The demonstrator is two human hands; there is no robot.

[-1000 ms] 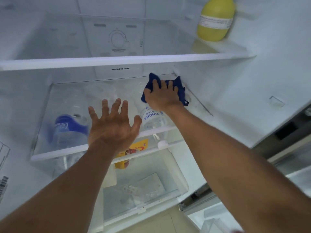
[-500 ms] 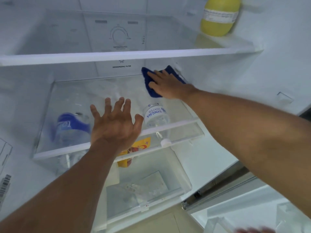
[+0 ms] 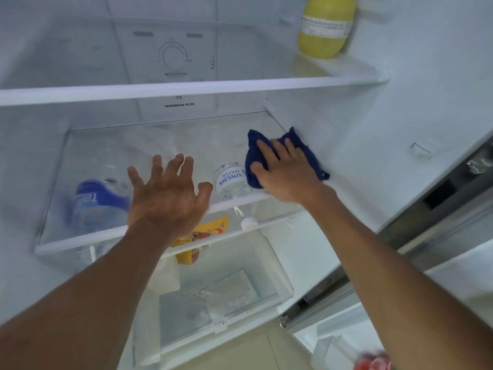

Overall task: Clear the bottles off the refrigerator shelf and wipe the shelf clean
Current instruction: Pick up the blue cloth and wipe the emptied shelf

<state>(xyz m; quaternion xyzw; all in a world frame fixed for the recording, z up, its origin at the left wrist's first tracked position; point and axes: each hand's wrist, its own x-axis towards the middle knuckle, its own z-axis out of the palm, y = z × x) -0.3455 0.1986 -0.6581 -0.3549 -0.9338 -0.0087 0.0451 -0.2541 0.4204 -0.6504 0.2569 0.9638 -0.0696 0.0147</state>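
Note:
My right hand (image 3: 286, 173) presses a dark blue cloth (image 3: 253, 156) flat on the glass refrigerator shelf (image 3: 149, 145), at its right side against the fridge wall. My left hand (image 3: 168, 198) hovers over the shelf's front edge with fingers spread, holding nothing. Through the glass I see a clear Singha water bottle (image 3: 229, 180) lying just left of the cloth, its white cap pointing forward. A bottle with a blue label (image 3: 93, 198) shows blurred at the left. A yellow bottle (image 3: 324, 28) stands on the upper shelf at the right.
A white-edged upper shelf (image 3: 186, 88) spans the fridge above my hands. Below sits a clear drawer (image 3: 226, 297), with a yellow and red packet (image 3: 197, 236) at its back. The open door's bins (image 3: 333, 343) are at the lower right.
My right hand has slid the blue cloth from the back of the shelf forward and to the right, up to the side wall. My left hand stays open in about the same place.

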